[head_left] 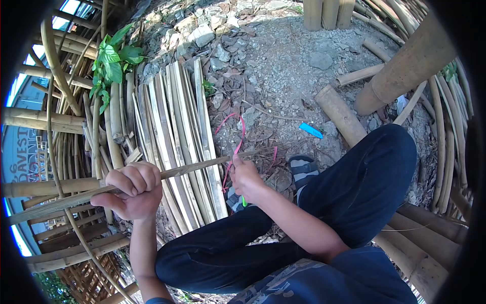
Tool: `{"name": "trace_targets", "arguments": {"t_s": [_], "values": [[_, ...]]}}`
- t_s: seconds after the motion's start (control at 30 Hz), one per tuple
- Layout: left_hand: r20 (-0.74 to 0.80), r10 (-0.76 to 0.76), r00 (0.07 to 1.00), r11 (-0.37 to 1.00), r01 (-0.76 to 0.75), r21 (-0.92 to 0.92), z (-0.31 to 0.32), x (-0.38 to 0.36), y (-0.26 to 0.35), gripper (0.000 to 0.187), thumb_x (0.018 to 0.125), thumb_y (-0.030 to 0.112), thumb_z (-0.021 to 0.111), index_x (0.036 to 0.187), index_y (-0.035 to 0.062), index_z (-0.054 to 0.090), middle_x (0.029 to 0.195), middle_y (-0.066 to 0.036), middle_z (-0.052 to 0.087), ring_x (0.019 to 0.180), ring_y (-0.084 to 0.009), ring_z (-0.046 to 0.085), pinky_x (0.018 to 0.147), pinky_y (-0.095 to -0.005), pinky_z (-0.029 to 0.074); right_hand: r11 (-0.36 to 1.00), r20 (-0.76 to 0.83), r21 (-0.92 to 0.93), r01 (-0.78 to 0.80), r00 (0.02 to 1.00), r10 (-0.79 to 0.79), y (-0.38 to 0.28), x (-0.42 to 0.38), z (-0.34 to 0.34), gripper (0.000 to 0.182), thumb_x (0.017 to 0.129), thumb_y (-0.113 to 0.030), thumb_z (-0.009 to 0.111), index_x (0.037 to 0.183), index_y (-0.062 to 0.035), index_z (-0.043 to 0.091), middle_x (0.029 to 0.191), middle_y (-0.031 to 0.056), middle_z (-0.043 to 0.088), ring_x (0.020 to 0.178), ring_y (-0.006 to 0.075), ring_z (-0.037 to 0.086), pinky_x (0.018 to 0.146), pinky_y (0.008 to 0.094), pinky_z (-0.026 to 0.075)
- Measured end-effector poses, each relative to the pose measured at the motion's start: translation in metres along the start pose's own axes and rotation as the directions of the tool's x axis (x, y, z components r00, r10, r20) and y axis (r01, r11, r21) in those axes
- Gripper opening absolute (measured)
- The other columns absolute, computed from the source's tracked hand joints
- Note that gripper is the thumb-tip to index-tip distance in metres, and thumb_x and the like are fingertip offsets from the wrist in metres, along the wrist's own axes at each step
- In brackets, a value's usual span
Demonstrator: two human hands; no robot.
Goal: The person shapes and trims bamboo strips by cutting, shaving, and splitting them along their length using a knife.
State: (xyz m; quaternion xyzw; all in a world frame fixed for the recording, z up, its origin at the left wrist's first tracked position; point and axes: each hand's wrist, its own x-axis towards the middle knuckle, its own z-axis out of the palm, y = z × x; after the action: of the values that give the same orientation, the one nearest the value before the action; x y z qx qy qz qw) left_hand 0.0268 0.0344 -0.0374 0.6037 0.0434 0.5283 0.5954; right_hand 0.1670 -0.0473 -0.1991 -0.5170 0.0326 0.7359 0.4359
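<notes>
A long bamboo strip [200, 165] runs across in front of me, from the far left to the middle. My left hand [132, 191] is closed over it, fingers curled on top and thumb lying along its underside. Near the strip's right end, my right hand [246, 180] is closed round a green-handled knife [244, 201]; the handle's end shows below the palm. A narrow blade seems to point up past the fingers against the strip. Under the strip, a pile of split bamboo strips [174, 126] lies on the ground.
A pink string [242, 133] and a bright blue plastic piece [311, 130] lie on the stony ground. Cut bamboo lengths [340, 114] and a thick bamboo post [400, 66] stand to the right. Bamboo poles [45, 119] form a rack at left, beside a leafy plant [111, 61].
</notes>
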Motion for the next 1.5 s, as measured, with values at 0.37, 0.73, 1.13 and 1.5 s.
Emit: {"name": "trace_targets", "arguments": {"t_s": [0.37,0.73,1.13,1.5], "values": [[0.068,-0.023,0.997,1.000,0.024,-0.013,0.010,0.000,0.001,0.064,0.087,0.068,0.035,0.066,0.0083,0.042,0.048,-0.001,0.034,0.036,-0.0119,0.030,0.037,-0.0269,0.025,0.965,0.196,-0.152,0.214,0.963,-0.182,-0.012,-0.080,0.051,0.043,0.100,-0.042,0.037,0.072,-0.0102,0.041,0.052,-0.0031,0.032,0.033,0.0055,0.024,0.029,0.0239,0.016],[0.026,-0.033,0.999,0.999,0.032,0.030,0.018,-0.002,0.001,0.062,0.088,0.068,0.032,0.065,0.0108,0.034,0.049,0.002,0.027,0.037,-0.0100,0.022,0.037,-0.0253,0.018,0.999,0.220,-0.001,0.050,0.974,-0.048,-0.018,-0.097,0.054,0.041,0.099,-0.044,0.038,0.074,-0.0114,0.040,0.052,-0.0040,0.030,0.034,0.0051,0.024,0.030,0.0236,0.016],[-0.041,-0.094,0.995,0.995,0.094,-0.016,0.017,-0.006,0.003,0.066,0.086,0.072,0.030,0.067,0.0084,0.038,0.051,-0.001,0.030,0.043,-0.0128,0.022,0.044,-0.0296,0.020,0.997,0.258,-0.067,0.040,0.966,-0.021,-0.028,-0.104,0.049,0.044,0.100,-0.044,0.036,0.074,-0.0092,0.039,0.055,-0.0028,0.030,0.036,0.0053,0.022,0.032,0.0238,0.016],[-0.057,-0.070,0.996,0.997,0.071,0.016,0.025,-0.004,0.003,0.064,0.087,0.070,0.030,0.067,0.0095,0.036,0.051,0.000,0.030,0.041,-0.0117,0.021,0.042,-0.0283,0.018,0.997,0.213,0.038,-0.074,0.975,0.065,-0.014,-0.095,0.037,0.042,0.099,-0.045,0.037,0.076,-0.0097,0.039,0.055,-0.0039,0.030,0.036,0.0045,0.022,0.032,0.0232,0.017]]}}
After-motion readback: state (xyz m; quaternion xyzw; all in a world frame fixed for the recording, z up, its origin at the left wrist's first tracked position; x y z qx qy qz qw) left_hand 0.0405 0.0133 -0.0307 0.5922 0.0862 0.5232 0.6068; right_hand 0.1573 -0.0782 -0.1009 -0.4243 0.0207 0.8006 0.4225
